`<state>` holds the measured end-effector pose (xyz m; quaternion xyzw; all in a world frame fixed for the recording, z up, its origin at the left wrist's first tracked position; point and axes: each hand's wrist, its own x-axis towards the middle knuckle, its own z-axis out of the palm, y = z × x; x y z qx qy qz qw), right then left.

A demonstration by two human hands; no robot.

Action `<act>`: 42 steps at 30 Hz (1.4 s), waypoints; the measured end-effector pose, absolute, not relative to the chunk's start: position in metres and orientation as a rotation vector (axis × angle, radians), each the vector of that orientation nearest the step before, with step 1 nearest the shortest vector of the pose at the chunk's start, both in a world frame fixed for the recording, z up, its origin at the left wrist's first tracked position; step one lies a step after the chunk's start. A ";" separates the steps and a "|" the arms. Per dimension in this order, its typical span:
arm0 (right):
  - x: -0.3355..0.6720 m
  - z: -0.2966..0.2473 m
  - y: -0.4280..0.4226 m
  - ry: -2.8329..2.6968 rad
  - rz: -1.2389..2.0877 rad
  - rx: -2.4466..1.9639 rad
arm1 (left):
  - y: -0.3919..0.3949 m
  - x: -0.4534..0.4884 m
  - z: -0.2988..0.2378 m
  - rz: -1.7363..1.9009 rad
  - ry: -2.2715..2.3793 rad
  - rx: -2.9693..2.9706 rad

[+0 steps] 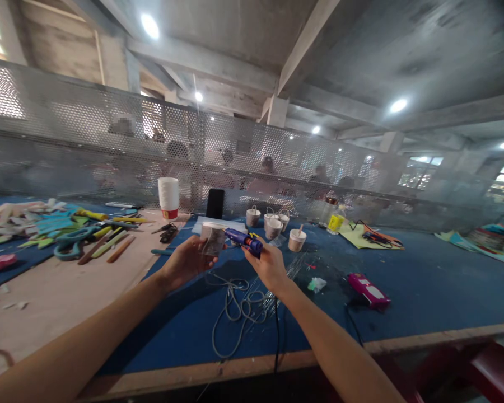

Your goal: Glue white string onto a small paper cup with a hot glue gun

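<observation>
My left hand is closed around a small paper cup whose side looks wrapped in grey-brown cord. In my right hand is a blue hot glue gun, its nozzle pointing left at the cup's side near the rim. Whether the nozzle touches the cup, I cannot tell. A length of grey cord lies in loose loops on the table below my hands. Just beyond them stand several wrapped cups with looped handles, and one cup with a stick in it.
At the left are a stack of white cups, blue-handled scissors and cutting tools. A phone leans upright behind my hands. Glue sticks, a magenta box and bottles lie or stand rightward. A perforated metal screen borders the table.
</observation>
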<state>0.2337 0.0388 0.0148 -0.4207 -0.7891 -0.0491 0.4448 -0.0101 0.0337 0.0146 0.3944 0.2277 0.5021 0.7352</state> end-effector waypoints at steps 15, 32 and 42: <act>0.234 0.017 0.039 -1.959 -0.129 -1.076 | 0.034 -0.012 0.015 1.117 0.466 0.817; 0.235 0.017 0.038 -1.955 -0.139 -1.085 | 0.034 -0.013 0.014 1.126 0.455 0.787; 0.234 0.016 0.035 -1.994 -0.146 -1.049 | 0.032 -0.008 0.015 1.112 0.485 0.859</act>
